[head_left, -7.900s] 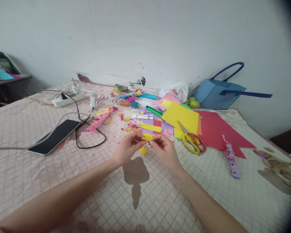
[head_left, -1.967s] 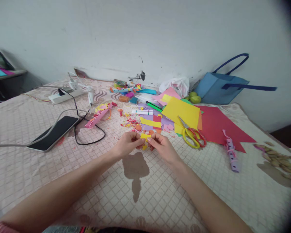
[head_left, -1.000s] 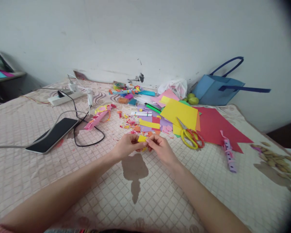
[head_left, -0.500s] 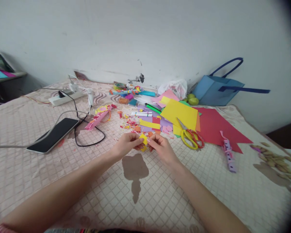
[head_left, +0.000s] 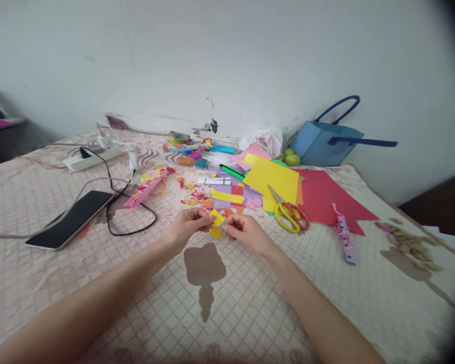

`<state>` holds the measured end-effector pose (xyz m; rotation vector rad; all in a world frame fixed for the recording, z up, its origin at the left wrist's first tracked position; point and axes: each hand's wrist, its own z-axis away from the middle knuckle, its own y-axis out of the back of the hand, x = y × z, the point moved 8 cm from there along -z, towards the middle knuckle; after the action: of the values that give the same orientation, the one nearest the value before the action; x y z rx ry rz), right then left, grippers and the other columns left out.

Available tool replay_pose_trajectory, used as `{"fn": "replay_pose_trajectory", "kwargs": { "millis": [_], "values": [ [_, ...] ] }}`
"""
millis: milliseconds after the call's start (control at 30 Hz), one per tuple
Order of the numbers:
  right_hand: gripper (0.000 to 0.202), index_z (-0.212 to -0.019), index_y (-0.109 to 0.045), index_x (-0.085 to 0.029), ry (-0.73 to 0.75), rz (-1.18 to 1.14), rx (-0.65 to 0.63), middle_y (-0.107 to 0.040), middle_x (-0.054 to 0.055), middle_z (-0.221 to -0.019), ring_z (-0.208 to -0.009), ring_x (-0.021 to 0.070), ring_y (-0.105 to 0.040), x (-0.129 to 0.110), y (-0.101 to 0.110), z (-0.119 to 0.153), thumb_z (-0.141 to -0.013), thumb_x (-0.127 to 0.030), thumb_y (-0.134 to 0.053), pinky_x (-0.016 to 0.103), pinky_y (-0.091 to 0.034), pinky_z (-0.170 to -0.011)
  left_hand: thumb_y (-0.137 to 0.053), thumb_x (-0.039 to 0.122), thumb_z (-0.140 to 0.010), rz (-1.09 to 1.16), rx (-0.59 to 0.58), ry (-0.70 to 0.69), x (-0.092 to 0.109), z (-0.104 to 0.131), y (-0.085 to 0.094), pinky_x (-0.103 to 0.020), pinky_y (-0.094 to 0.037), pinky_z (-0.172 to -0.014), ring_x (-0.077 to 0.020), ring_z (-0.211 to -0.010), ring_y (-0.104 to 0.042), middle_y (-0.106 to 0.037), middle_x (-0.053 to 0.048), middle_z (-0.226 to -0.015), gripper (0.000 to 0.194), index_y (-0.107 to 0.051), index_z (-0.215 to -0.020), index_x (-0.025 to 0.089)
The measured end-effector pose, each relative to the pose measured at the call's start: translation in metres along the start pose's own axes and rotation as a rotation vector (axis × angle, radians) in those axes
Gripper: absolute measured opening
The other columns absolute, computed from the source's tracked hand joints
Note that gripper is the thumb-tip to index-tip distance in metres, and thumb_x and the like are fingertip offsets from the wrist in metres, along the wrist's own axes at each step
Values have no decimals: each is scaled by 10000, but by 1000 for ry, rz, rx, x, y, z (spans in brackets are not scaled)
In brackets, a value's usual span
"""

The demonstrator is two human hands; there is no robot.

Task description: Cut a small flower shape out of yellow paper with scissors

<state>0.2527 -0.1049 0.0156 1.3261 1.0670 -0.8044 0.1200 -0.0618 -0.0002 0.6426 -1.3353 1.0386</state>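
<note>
A small yellow paper piece (head_left: pixel 216 231) is pinched between the thumb and fingers of my left hand (head_left: pixel 187 227). It looks creased across its middle. My right hand (head_left: pixel 250 233) is closed, its thumb and fingertips together at the paper's right edge; the exact contact is too small to make out. Just beyond my hands lie tiny coloured paper scraps (head_left: pixel 197 193) and a yellow strip (head_left: pixel 227 196). Scissors (head_left: pixel 287 215) with yellow and red handles rest to the right, their blades over a yellow sheet (head_left: pixel 275 177).
On the left are a black phone (head_left: pixel 72 217), cables and a white power strip (head_left: pixel 93 158). A red sheet (head_left: pixel 326 197), a purple rolled paper tube (head_left: pixel 344 237) and peanuts (head_left: pixel 409 243) lie right. A blue bag (head_left: pixel 322 143) stands against the wall.
The view has shifted slightly right, so things sit further left. My right fingertips have drawn slightly away from the left hand's fingers, and more of the yellow paper shows between them.
</note>
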Motion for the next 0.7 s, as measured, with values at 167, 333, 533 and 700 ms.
{"fn": "replay_pose_trajectory", "kwargs": {
  "millis": [167, 333, 533, 700],
  "values": [
    [183, -691, -542, -207, -24, 595, 389, -621, 8, -680, -648, 164, -568, 7, 103, 9, -797, -354, -517, 272, -408, -613, -775, 317, -617, -7, 5, 43, -1, 0, 0, -203, -442, -567, -72, -542, -552, -626, 2, -587, 296, -551, -641, 125],
    [223, -694, -509, -212, -302, 809, 530, -645, 47, -691, -670, 210, -609, 56, 190, 34, -666, -391, -639, 284, -404, -586, -781, 321, -608, -1, 11, 67, -2, 2, -1, -196, -433, -563, -66, -542, -547, -623, 3, -590, 306, -546, -639, 126],
    [361, -724, -482, -209, -447, 891, 531, -659, 83, -762, -701, 240, -625, 91, 218, 46, -565, -440, -711, 275, -394, -544, -778, 324, -614, 29, 0, 52, -1, 3, -3, -187, -433, -560, -60, -543, -544, -617, 8, -592, 307, -545, -653, 128],
    [308, -698, -527, -204, -482, 926, 484, -656, 86, -695, -702, 263, -636, 98, 210, 41, -607, -451, -686, 281, -364, -526, -780, 337, -607, 40, -9, 56, -4, 2, -4, -186, -438, -545, -59, -520, -540, -610, 10, -588, 321, -539, -651, 130]
  ]
}}
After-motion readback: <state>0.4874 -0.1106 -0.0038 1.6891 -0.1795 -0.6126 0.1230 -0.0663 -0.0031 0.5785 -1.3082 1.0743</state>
